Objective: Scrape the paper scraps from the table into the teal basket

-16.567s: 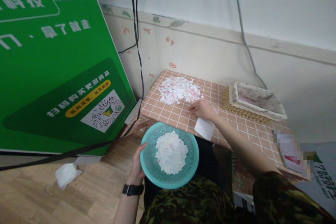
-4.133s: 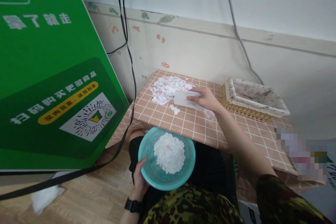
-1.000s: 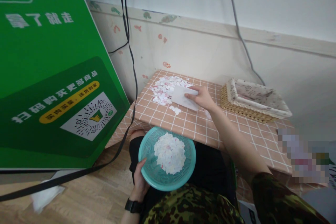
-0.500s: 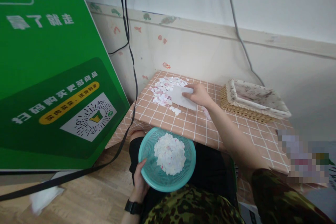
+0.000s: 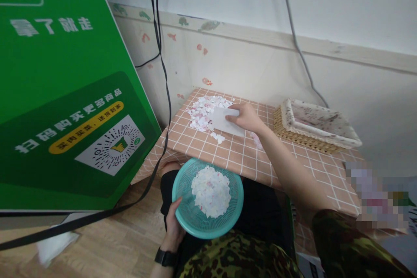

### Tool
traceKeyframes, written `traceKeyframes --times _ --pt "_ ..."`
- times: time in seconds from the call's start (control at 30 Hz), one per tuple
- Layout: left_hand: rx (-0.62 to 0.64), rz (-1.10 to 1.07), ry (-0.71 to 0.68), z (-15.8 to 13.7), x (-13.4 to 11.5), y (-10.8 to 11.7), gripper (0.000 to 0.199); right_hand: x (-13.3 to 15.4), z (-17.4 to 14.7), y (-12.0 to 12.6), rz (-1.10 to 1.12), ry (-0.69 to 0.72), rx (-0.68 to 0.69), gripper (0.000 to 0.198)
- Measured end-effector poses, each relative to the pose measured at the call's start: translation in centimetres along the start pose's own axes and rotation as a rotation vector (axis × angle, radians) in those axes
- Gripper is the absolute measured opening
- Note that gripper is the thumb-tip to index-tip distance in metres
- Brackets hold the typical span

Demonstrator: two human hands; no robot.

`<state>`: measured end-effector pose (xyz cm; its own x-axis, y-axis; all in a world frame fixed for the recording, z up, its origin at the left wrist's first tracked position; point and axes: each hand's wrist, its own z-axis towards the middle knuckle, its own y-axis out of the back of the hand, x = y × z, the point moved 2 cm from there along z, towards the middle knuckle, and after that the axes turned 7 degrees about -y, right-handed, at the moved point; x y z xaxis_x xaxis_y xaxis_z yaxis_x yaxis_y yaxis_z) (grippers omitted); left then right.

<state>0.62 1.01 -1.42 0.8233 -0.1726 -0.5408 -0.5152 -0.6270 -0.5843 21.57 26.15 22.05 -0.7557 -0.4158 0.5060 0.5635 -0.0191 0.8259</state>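
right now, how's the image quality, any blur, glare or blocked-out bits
Head view: light soft, no strong glare on the teal basket; head view: paper scraps inside it slightly soft, edges merging; head view: a mosaic patch hides detail at the right end of the table.

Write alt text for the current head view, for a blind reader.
A right hand holds a white card at a pile of paper-like scraps on a checked tablecloth; the left hand grips a teal colander holding more scraps. A wicker basket stands to the right.
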Motion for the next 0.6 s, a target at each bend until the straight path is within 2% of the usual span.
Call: traceKeyframes --times 0.23,0.43,0.6 --pt "0.013 0.005 -0.039 0.2 0.1 0.3 0.018 0.2 -0.1 -1.1 0.082 -0.020 0.049 0.025" --pt "0.014 0.004 -0.010 0.1 0.0 0.1 0.021 -0.7 0.2 -1.3 0.068 -0.038 -0.065 0.024" --pt "0.023 -0.010 -0.014 0.1 0.0 0.1 0.019 -0.6 0.2 -0.9 0.026 0.008 0.001 0.024"
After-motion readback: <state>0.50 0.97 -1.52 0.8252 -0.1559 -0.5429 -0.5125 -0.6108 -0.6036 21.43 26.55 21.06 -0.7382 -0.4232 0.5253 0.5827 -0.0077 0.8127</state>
